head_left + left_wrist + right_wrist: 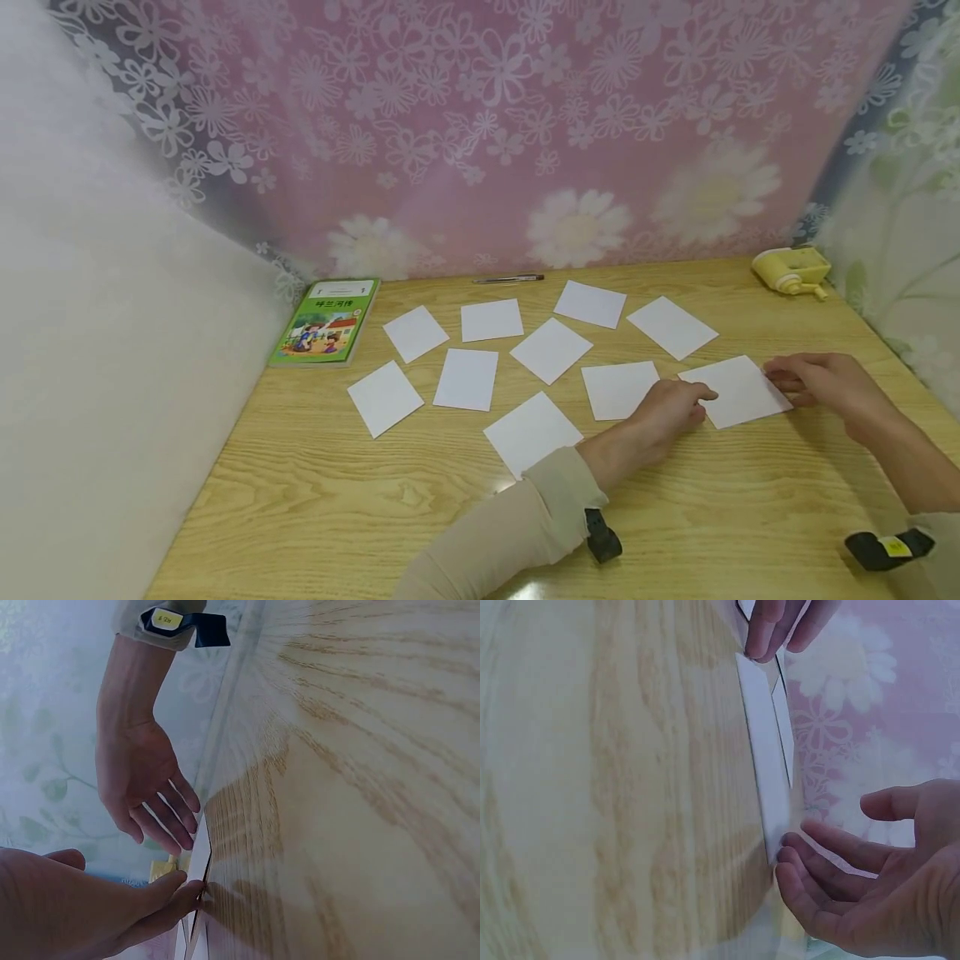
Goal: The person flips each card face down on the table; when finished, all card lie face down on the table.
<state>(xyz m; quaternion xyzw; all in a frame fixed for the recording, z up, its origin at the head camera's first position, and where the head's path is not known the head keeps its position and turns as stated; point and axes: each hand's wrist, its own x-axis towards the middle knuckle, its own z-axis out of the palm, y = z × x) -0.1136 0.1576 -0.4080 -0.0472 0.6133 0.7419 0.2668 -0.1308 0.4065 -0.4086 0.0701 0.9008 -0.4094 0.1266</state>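
A white card [738,392] lies at the right of the wooden table, between my two hands. My left hand [666,414] pinches its left edge, the thumb on top and the other fingers curled lower down. At the card's right edge is my right hand [836,385], its fingers loosely bent and fingertips at the edge. In the right wrist view the right thumb [889,804] stands apart from the card. Another white card [618,390] lies just left of the held one, partly covered by my left hand. A further white card [531,432] is by my left forearm.
Several more white cards, among them one card [672,327], lie spread over the table [315,517]. A green book [326,325] sits at the back left, a pen [510,279] along the back. In the back right corner stands a yellow cranked device [791,271]. Walls border the table.
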